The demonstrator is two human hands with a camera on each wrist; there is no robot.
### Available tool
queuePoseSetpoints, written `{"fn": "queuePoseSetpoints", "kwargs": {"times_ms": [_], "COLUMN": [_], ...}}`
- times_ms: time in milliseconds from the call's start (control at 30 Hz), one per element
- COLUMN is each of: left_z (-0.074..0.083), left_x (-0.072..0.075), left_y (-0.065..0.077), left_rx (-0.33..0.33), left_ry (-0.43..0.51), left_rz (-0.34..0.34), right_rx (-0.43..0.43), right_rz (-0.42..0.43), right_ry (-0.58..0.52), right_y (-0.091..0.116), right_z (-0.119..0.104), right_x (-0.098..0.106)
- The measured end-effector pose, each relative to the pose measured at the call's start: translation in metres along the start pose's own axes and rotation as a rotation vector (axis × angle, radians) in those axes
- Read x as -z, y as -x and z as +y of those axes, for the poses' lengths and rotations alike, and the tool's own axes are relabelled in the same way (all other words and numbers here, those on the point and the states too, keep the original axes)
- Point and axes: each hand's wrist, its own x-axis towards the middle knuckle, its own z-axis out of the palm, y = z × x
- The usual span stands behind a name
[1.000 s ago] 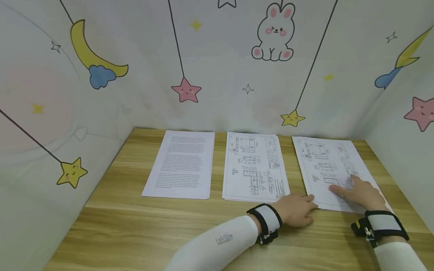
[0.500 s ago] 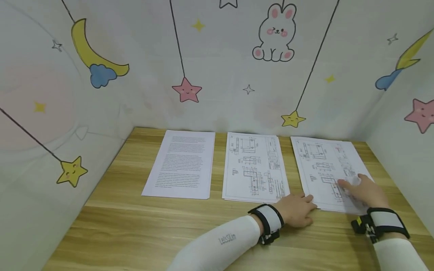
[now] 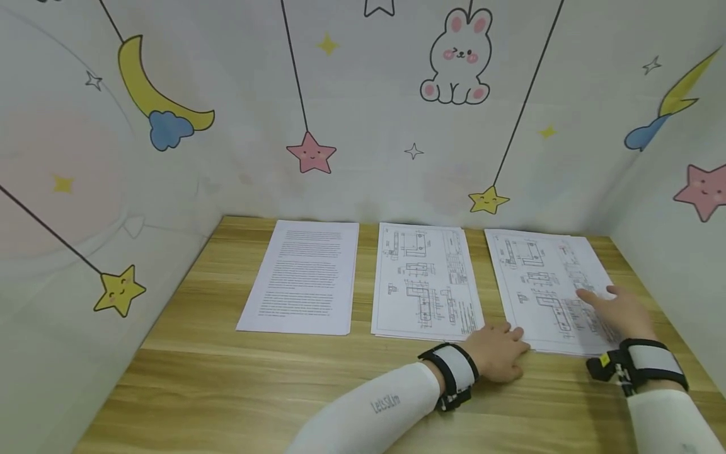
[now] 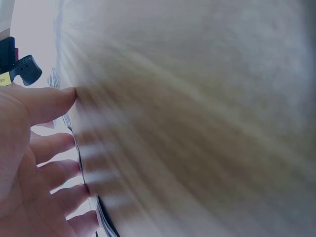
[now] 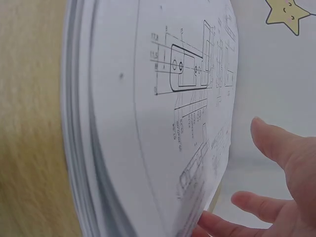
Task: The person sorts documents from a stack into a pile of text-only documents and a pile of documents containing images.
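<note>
on the table (image 3: 255, 388) we see the right stack (image 3: 535, 271) at two o'clock; our left hand (image 3: 498, 353), fingers relaxed, rests by its seven-o'clock corner, while our right hand (image 3: 622, 314), thumb and fingers spread, is at its four-o'clock edge.

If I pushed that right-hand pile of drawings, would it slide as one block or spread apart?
The right-hand pile would probably spread: its far edge is stepped, suggesting loose sheets. Those look thin, so a single one would likely bend. Lying flat on the table, the pile seems unlikely to tip.
</note>
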Motion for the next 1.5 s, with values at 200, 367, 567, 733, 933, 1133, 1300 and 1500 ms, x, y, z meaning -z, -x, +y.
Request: {"fn": "queuePoseSetpoints", "kwargs": {"times_ms": [200, 367, 567, 733, 933, 1133, 1300, 1500], "left_z": [0.003, 0.003, 0.003, 0.004, 0.004, 0.002, 0.003, 0.003], "left_x": [0.002, 0.003, 0.002, 0.0, -0.001, -0.002, -0.002, 0.0], "left_y": [-0.001, -0.002, -0.002, -0.002, -0.002, -0.002, -0.003, -0.001], "left_rx": [0.001, 0.002, 0.006, 0.012, 0.015, 0.012, 0.011, 0.011], "left_ry": [-0.011, -0.017, -0.015, -0.022, -0.018, -0.022, -0.028, -0.023], "left_rz": [-0.005, -0.002, 0.004, 0.008, 0.011, 0.007, -0.002, -0.005], "right_rx": [-0.028, -0.036, -0.04, -0.051, -0.06, -0.106, -0.137, -0.119], "right_rz": [0.085, 0.168, 0.203, 0.193, 0.14, 0.109, 0.041, -0.046], "right_ry": [-0.052, -0.082, -0.087, -0.082, -0.063, -0.183, -0.296, -0.277], "right_y": [0.002, 0.004, 0.005, 0.003, -0.004, -0.011, -0.019, -0.033], "right_z": [0.004, 0.004, 0.002, 0.004, 0.004, 0.007, 0.017, 0.027], "right_x": [0.0, 0.001, 0.002, 0.0, -0.004, -0.001, 0.002, 0.008]}}
